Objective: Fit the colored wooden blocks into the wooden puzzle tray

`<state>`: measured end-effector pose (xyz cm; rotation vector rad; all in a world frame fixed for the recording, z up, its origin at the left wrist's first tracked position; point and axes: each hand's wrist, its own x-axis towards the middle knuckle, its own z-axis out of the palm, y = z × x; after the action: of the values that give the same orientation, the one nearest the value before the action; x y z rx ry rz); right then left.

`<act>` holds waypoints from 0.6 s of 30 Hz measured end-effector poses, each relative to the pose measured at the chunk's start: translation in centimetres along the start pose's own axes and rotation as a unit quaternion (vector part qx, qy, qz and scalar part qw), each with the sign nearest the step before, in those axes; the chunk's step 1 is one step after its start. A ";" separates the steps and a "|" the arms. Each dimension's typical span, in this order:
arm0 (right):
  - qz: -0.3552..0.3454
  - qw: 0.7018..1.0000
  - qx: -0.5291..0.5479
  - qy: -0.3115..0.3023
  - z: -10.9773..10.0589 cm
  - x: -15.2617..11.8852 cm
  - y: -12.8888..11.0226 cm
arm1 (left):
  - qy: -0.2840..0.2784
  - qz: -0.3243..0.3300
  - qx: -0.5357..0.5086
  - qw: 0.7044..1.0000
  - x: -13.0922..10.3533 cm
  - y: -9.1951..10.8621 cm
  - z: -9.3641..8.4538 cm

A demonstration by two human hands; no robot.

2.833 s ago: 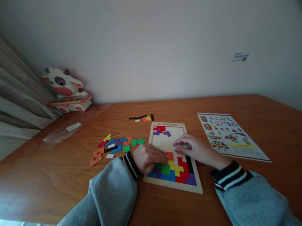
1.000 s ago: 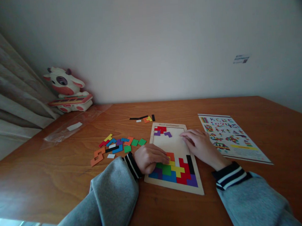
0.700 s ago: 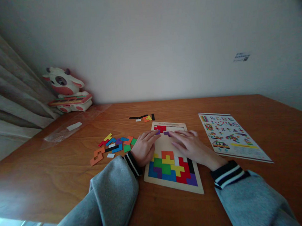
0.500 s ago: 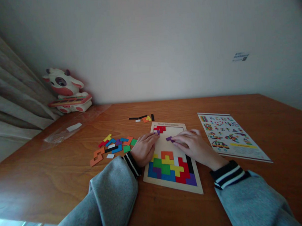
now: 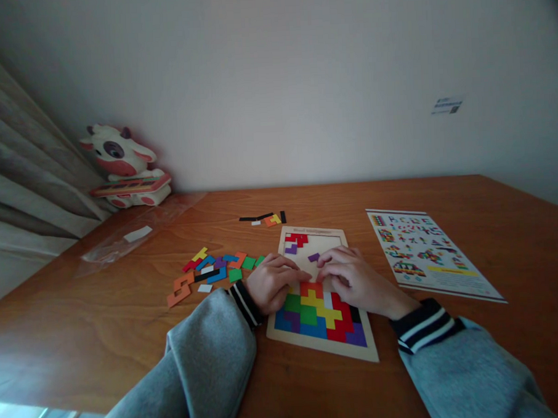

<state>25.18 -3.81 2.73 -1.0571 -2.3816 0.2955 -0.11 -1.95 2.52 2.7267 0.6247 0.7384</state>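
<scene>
My left hand (image 5: 273,283) rests over the left side of the wooden puzzle board (image 5: 322,351), one finger stretched to the upper edge of an orange block (image 5: 311,289). From the other side my right hand (image 5: 351,277) reaches in, its fingertips down on the board close to that same edge. Neither hand shows a piece held in it; their fingers look apart. Beyond the fingertips a loose purple block (image 5: 314,257) lies on the bare part of the board. Red blocks (image 5: 299,239) and another purple block (image 5: 290,249) fill the far left corner. Coloured blocks fit together at the near end.
Loose coloured blocks (image 5: 235,275) lie left of the board, with several more (image 5: 273,220) behind it. A printed pattern sheet (image 5: 424,252) is at the right. A toy cow with a keyboard (image 5: 129,166) and a clear plastic bag (image 5: 118,244) stand farther left, near the curtain (image 5: 22,158).
My right hand has released the purple block, leaving it on the board, and both hands have come nearer to the orange block. The left fingers have left the far corner's purple block.
</scene>
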 end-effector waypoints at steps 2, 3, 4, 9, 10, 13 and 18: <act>0.003 1.000 -0.002 0.007 0.0 0.0 0.1 | -0.007 0.000 -0.001 1.000 0.0 -0.1 0.0; 0.007 1.000 -0.005 0.016 0.1 0.0 0.3 | -0.011 -0.003 0.003 1.000 0.0 -0.1 0.0; 0.013 1.000 -0.008 0.026 0.0 0.0 0.4 | -0.011 -0.008 0.011 1.000 0.1 -0.1 0.0; 0.051 0.996 -0.030 0.067 -0.1 0.1 1.0 | 0.033 -0.093 0.064 0.993 0.2 -0.4 0.1; 0.052 0.996 -0.032 0.066 -0.1 0.1 1.0 | 0.039 -0.112 0.070 0.990 0.2 -0.5 0.1; 0.042 0.997 -0.031 0.054 0.0 0.1 1.0 | 0.029 -0.122 0.070 0.990 0.2 -0.7 0.1; 0.038 0.998 -0.035 0.029 0.2 0.0 1.1 | -0.004 -0.078 0.057 0.995 0.3 -0.3 -0.1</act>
<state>25.80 -3.07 2.10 -1.1740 -2.3192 0.2074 -0.02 -1.53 2.57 2.7420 0.8919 0.6734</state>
